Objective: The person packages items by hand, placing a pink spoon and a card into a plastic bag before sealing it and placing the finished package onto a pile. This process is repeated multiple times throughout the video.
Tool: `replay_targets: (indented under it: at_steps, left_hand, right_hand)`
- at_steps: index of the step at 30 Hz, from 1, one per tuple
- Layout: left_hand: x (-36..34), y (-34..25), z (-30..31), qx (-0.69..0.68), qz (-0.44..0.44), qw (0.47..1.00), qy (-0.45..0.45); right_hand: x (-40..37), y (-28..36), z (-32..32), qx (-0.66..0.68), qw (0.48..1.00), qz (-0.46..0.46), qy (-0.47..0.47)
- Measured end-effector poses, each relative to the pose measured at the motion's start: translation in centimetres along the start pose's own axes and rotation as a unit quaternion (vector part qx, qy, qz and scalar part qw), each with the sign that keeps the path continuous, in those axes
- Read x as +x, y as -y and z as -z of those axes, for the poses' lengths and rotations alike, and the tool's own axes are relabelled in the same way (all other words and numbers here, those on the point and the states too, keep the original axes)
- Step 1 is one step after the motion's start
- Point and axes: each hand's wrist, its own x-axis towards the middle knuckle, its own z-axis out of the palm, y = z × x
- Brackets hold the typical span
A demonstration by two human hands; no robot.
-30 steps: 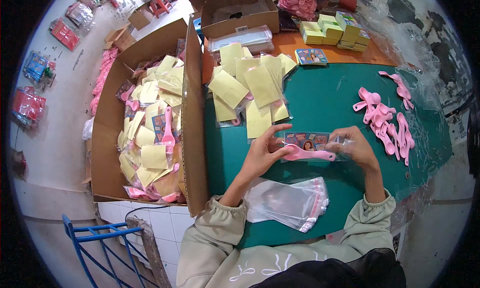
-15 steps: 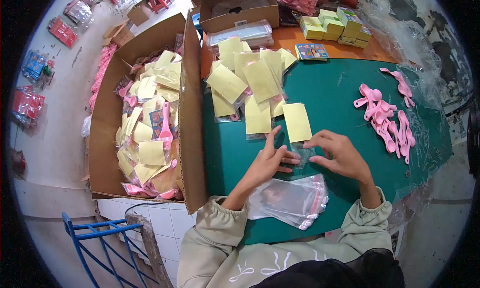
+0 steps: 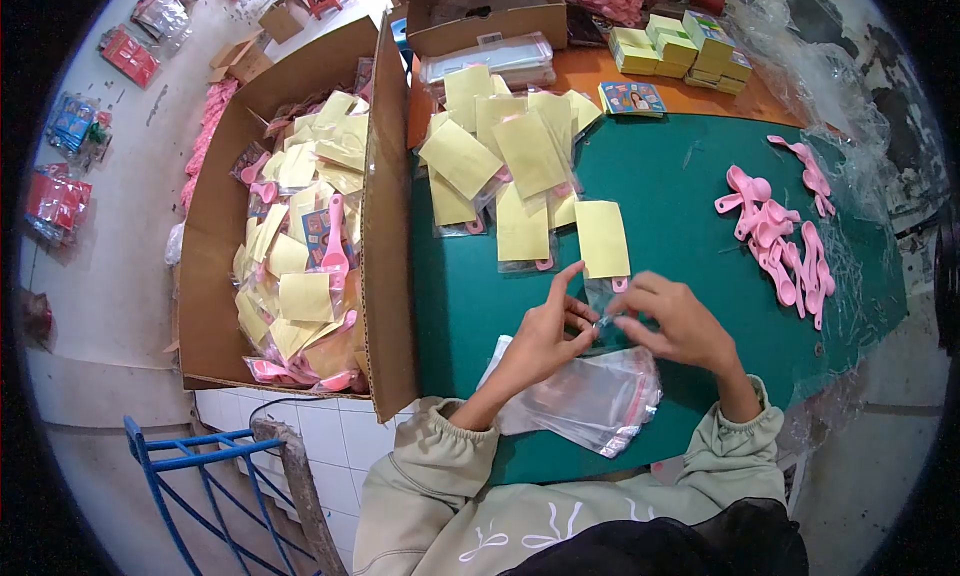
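A clear plastic bag [image 3: 597,294] lies on the green table, holding a yellow card [image 3: 602,239] and a pink measuring spoon [image 3: 620,285] whose end shows below the card. My left hand [image 3: 549,338] pinches the near end of this bag between thumb and fingers, its index finger stretched along the bag's side. From the right, my right hand [image 3: 672,321] grips the same crumpled end; its fingertips are slightly blurred. Just below both hands lies a fanned stack of clear bags [image 3: 585,396]. Beyond them is a pile of packed bags with yellow cards [image 3: 522,228].
A tall cardboard box [image 3: 392,276] of packed bags stands at the left. Loose pink spoons [image 3: 770,231] lie on the right of the green table [image 3: 680,186]. Card stacks [image 3: 665,51], a printed card pile [image 3: 632,98] and a smaller box [image 3: 485,26] are at the back.
Both hands have closed in on the near end of the bag, which is now bunched between their fingers. The pink spoon's end has come into view below the card.
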Motion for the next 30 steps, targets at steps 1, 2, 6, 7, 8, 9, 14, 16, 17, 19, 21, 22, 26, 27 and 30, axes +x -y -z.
replay_targets:
  at_steps: [1,2,6,7,8,9,14,16,17,19,21,22,26,27,30]
  left_hand:
    - [-0.1,-0.3,0.0,0.009,-0.002,1.000,0.004]
    - [-0.1,-0.5,0.0,0.017,-0.004,1.000,0.009]
    - [-0.3,-0.9,0.4,0.039,-0.010,0.999,0.026]
    - [-0.3,-1.0,0.7,0.037,-0.009,0.999,0.035]
    - [-0.3,-1.1,0.9,0.035,-0.007,0.998,0.043]
    - [-0.4,-1.2,1.1,0.034,0.004,0.998,0.047]
    - [-0.3,-0.6,1.0,0.023,-0.011,0.999,0.031]
    - [-0.2,-0.4,0.8,0.019,-0.008,1.000,0.009]
    - [-0.1,-0.4,0.8,0.017,-0.006,1.000,-0.001]
    - [-0.1,-0.6,0.8,0.015,0.005,1.000,-0.012]
    - [-0.1,-0.6,0.8,0.012,0.010,1.000,-0.024]
    - [0.0,-0.6,0.7,0.011,0.008,0.999,-0.029]
    - [0.1,-0.6,0.7,0.002,0.014,0.999,-0.039]
    - [0.1,-0.5,0.7,0.003,0.014,0.999,-0.038]
    - [0.2,-0.6,0.9,0.003,0.011,0.999,-0.037]
  right_hand:
    - [0.2,0.2,-0.4,-0.015,0.999,-0.019,-0.038]
    - [0.3,0.3,-0.7,-0.030,0.996,-0.039,-0.077]
    - [0.7,-0.7,-2.0,-0.210,0.971,-0.051,-0.100]
    - [0.8,-0.5,-2.1,-0.239,0.964,-0.044,-0.109]
    - [0.9,-0.4,-2.2,-0.266,0.956,-0.036,-0.118]
    - [1.0,-0.4,-2.2,-0.268,0.953,-0.045,-0.131]
    - [0.9,-0.8,-2.0,-0.145,0.975,-0.033,-0.167]
    - [1.0,-0.2,-2.0,-0.120,0.984,-0.029,-0.132]
    - [0.9,0.0,-2.0,-0.107,0.987,-0.028,-0.115]
    - [1.0,-0.2,-1.9,-0.102,0.987,-0.050,-0.110]
    - [1.1,-0.4,-1.9,-0.094,0.989,-0.063,-0.100]
    - [1.3,-0.5,-2.0,-0.088,0.990,-0.063,-0.094]
    - [2.1,-1.0,-2.5,-0.137,0.987,-0.046,-0.075]
    - [2.3,-1.1,-2.8,-0.120,0.989,-0.055,-0.073]
    - [2.6,-1.6,-3.5,-0.103,0.990,-0.060,-0.075]
